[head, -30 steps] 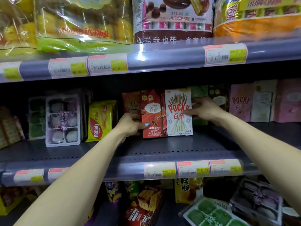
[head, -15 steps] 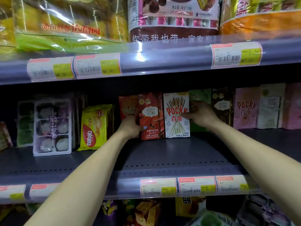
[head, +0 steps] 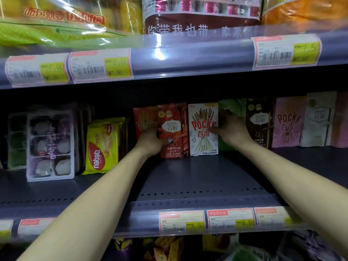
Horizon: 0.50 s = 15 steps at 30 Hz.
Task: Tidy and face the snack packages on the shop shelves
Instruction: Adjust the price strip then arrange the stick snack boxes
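Observation:
On the middle shelf (head: 188,178) stand snack boxes facing out. A dark red Pejoy box (head: 174,125) stands upright beside a white Pocky box (head: 203,129). My left hand (head: 150,142) grips the left edge of the red Pejoy box, thumb on its front. My right hand (head: 230,130) holds the right edge of the white Pocky box, thumb across its front. A red Pocky box (head: 144,117) stands behind the left hand. A green box (head: 233,108) is mostly hidden behind my right hand.
A yellow Nabati wafer pack (head: 102,146) and clear mochi trays (head: 49,146) stand to the left. A black Pejoy box (head: 260,119), a pink Pocky box (head: 288,123) and pale boxes stand to the right. The upper shelf rail (head: 188,55) carries price tags.
Both hands have pushed the red and white boxes further back on the shelf. The camera has come closer and tilted up.

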Available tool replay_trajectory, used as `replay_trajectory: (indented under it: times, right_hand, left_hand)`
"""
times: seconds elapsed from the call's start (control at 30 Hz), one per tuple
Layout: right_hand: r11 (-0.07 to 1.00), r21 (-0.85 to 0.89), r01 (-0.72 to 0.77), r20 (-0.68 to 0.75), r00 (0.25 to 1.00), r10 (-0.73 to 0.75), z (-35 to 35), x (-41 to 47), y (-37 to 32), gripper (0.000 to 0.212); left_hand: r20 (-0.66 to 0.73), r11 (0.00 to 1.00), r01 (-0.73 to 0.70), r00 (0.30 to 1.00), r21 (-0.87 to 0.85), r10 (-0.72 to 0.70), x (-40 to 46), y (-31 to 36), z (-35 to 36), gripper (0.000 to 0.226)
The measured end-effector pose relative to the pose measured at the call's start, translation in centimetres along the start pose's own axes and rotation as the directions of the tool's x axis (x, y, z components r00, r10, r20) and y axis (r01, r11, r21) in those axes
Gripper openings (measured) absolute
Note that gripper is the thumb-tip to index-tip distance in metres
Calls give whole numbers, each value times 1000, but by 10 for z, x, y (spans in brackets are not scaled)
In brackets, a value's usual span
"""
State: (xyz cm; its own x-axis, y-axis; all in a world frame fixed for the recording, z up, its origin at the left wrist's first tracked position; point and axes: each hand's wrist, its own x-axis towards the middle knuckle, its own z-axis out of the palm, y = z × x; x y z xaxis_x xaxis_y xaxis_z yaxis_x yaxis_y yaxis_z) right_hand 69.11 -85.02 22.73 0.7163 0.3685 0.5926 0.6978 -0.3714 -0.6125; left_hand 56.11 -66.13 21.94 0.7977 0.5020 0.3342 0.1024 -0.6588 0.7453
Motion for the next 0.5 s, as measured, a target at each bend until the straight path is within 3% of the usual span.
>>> replay_trajectory:
  times: [0.5]
  right_hand:
    - [999, -33, -34, 24, 999, 35, -9, -6, -3, 28]
  left_hand:
    - [-46, 986, -36, 998, 163, 45, 10, -4, 11, 53]
